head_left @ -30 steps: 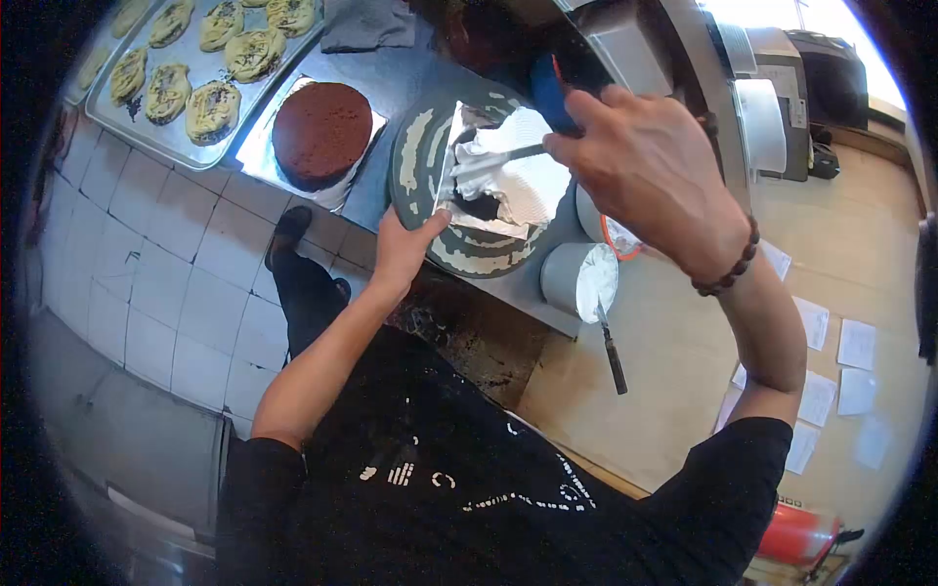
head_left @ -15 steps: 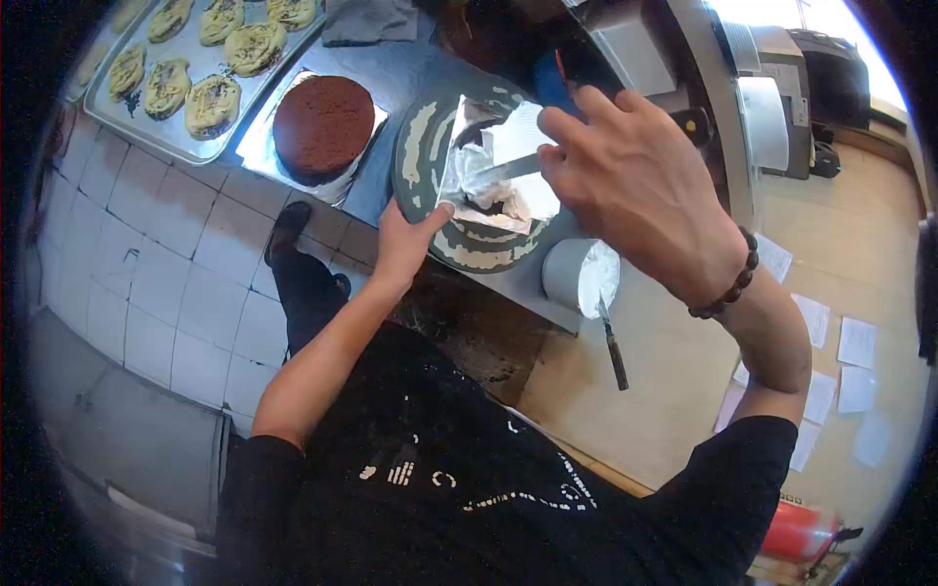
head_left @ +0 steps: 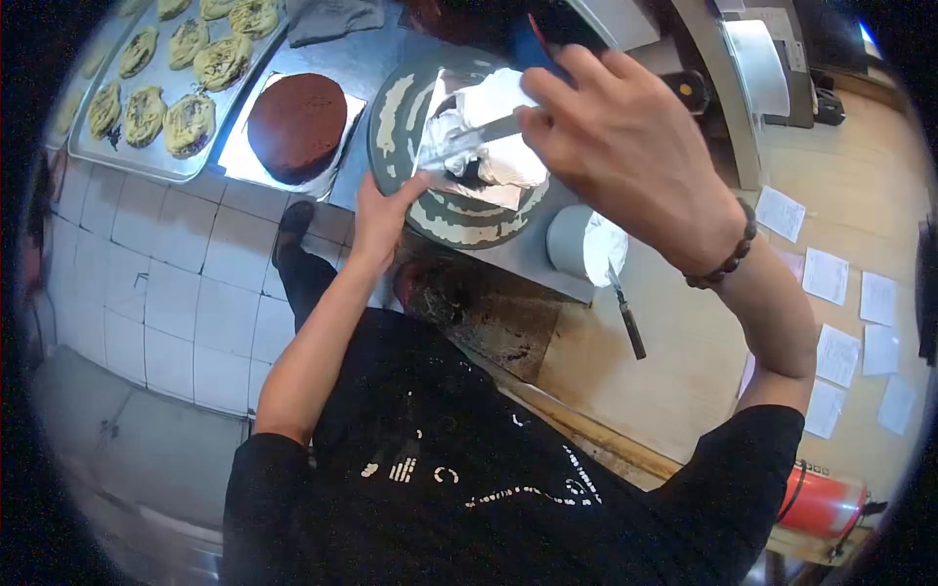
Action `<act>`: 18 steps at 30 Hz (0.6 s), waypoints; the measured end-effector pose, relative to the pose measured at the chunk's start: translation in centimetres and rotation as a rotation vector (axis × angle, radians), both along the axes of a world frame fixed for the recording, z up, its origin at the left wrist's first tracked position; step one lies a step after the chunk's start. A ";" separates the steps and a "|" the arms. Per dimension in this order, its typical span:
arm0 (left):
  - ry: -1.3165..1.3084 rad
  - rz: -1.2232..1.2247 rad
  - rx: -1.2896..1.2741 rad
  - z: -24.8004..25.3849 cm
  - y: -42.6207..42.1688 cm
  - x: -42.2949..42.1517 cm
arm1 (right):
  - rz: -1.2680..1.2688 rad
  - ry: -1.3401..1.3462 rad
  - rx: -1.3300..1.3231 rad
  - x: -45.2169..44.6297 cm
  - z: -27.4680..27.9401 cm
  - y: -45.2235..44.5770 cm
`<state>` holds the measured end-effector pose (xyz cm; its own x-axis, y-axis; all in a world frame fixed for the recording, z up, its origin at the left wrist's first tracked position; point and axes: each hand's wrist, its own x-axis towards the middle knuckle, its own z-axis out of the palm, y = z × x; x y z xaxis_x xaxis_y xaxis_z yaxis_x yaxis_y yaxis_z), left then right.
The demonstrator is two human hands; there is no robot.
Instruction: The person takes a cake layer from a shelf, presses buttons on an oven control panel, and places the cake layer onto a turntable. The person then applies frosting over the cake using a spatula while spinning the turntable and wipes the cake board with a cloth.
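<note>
In my right hand (head_left: 625,146) is an icing spatula (head_left: 469,142), its fingers closed round it and its dark handle sticking out behind. The blade lies across white cream (head_left: 513,156) on a dark cake whose side shows through in patches. This cake sits on a silvery cake board (head_left: 489,198) on a grey, cream-smeared turntable (head_left: 454,230). My left hand (head_left: 381,220) grips the turntable's near left edge, thumb at the board's corner; its other fingers are partly hidden. A white tub of cream (head_left: 576,244) stands to the right, a second spatula (head_left: 630,322) leaning out of it.
Left of the turntable, a round brown cake (head_left: 296,127) rests on a foil board. Further left lies a metal tray (head_left: 176,174) of topped pastries. A grey cloth (head_left: 335,18) is at the back. Papers (head_left: 826,275) and a red fire extinguisher (head_left: 826,500) are at right.
The spatula blade has moved left across the cake toward my left hand. More white cream covers the cake's right part. The whole view has shifted slightly.
</note>
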<state>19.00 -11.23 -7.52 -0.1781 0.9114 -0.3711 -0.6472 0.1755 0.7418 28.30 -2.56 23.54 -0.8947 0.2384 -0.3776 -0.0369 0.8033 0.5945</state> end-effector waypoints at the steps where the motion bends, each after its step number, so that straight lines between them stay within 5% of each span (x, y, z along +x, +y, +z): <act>1: -0.038 0.037 -0.004 0.0 -0.3 0.2 | -0.033 0.002 -0.022 -0.1 0.5 0.0; 8: -0.035 0.050 -0.015 -1.1 -1.3 2.2 | -0.092 -0.063 0.002 -1.6 1.2 -0.3; 15: -0.104 0.048 -0.001 -2.1 -1.5 2.6 | 0.156 0.075 0.027 0.8 0.9 -0.5; 18: -0.346 -0.003 -0.027 -4.5 -3.4 2.8 | -0.088 0.217 0.071 5.0 3.8 -1.5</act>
<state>21.82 -14.67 -12.04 -0.0351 0.9007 -0.4329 -0.8593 0.1940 0.4733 33.32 -4.09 27.30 -0.9277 0.3379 -0.1586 0.1659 0.7538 0.6358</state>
